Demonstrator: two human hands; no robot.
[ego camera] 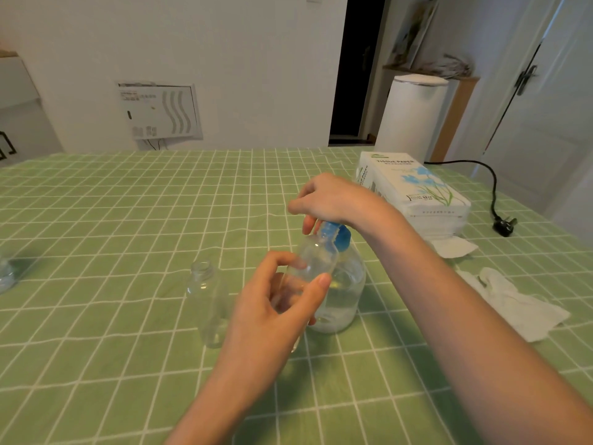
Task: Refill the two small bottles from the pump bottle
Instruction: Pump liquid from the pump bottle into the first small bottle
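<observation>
The left hand is pinching a tilted small bottle; the grip of the right hand is curling over the head of the pump bottle on the green counter

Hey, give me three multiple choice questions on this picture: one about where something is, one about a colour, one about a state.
1. Where is the standing small bottle?
A) on the tablecloth, left of the left hand
B) on a shelf
C) in a sink

2. What colour is the pump head?
A) red
B) blue
C) black

3. What is the left hand doing?
A) lying flat
B) holding a spoon
C) gripping the held small bottle

Answers:
1. A, it stands on the green cloth beside that hand.
2. B, the pump head under the right hand is blue.
3. C, its fingers curl round clear plastic.
</observation>
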